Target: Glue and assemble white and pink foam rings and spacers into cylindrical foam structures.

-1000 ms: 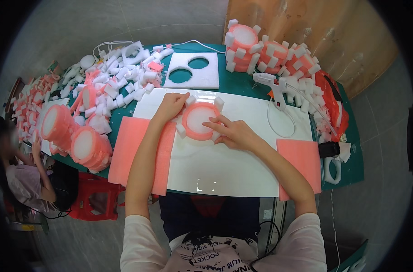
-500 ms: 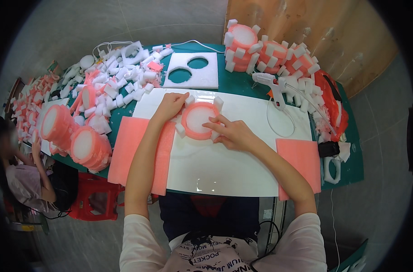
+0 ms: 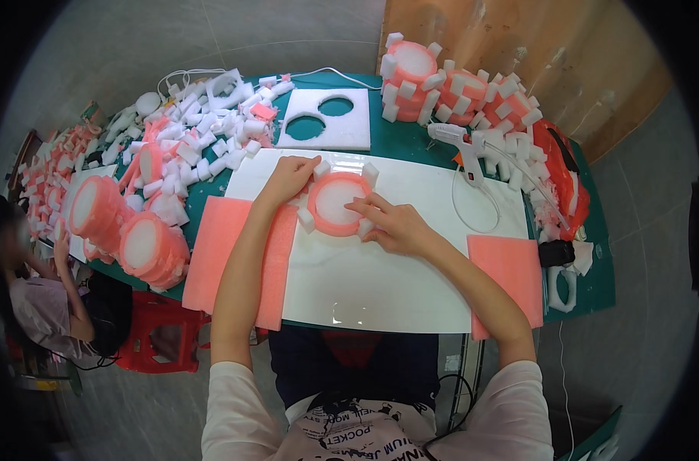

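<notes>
In front of me lies a round pink foam ring (image 3: 315,206) with a white foam disc (image 3: 336,198) in its middle and small white foam blocks round its outer edge. At its upper left, my left hand (image 3: 289,180) is closed, fingertips pressing on the white foam block (image 3: 323,168) there. My right hand (image 3: 398,227) reaches in from the lower right. Its thumb and fingers close round another white foam block (image 3: 365,227) at the ring's edge, one fingertip resting over the disc. Two further blocks, at the upper right (image 3: 370,174) and lower left (image 3: 306,221), are untouched.
Under the ring is a glossy white board (image 3: 380,288), flanked by pink foam sheets (image 3: 219,250). A glue gun (image 3: 461,146) lies to the right. Foam scraps (image 3: 203,127) and pink foam rounds (image 3: 146,246) crowd the left; finished-looking rounds (image 3: 411,61) stand behind. Another person (image 3: 50,307) sits at left.
The fingers of my right hand have drawn slightly closer together at the ring's edge. My left hand and the ring have barely shifted.
</notes>
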The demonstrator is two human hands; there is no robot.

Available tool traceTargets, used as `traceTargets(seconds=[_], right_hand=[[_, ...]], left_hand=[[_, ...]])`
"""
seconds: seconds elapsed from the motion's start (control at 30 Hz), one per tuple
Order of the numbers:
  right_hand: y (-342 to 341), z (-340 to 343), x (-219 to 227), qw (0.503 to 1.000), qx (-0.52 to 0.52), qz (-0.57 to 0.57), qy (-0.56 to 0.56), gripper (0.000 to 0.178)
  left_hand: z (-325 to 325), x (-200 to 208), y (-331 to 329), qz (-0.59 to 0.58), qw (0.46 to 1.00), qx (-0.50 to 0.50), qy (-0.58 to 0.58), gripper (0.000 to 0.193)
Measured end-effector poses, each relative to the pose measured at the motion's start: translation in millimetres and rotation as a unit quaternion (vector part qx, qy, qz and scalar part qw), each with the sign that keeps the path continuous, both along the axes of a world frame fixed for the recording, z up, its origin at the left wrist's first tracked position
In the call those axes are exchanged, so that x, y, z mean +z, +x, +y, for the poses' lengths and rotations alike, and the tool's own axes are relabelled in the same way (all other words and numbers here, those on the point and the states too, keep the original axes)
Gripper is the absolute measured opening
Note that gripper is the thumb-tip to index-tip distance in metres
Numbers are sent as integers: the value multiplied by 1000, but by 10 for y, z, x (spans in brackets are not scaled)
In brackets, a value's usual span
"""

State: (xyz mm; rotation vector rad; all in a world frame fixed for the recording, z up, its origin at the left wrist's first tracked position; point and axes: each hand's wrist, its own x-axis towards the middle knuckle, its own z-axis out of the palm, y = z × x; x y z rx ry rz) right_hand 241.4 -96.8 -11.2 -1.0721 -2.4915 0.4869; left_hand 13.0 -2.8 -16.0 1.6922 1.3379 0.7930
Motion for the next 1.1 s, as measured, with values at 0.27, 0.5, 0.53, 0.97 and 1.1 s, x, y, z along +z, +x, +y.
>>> traceTargets(seconds=[0.27,0.5,0.53,0.97,1.1], right_hand=[[0,2,13,1000,-10,17,-10,60],[7,11,16,995,-47,68,-61,67],[2,11,23,995,-47,68,-61,63],[-6,21,25,991,-49,96,-74,37],[-8,12,48,993,-45,85,-69,37]], left_hand=[[11,-17,-23,3,1000,-5,-6,46],[-3,6,-6,-2,1000,-2,-17,45],[-9,13,-5,0,1000,1,-14,45],[-6,16,-10,1,1000,-2,-18,44],[0,10,-11,-2,1000,-3,-14,44]])
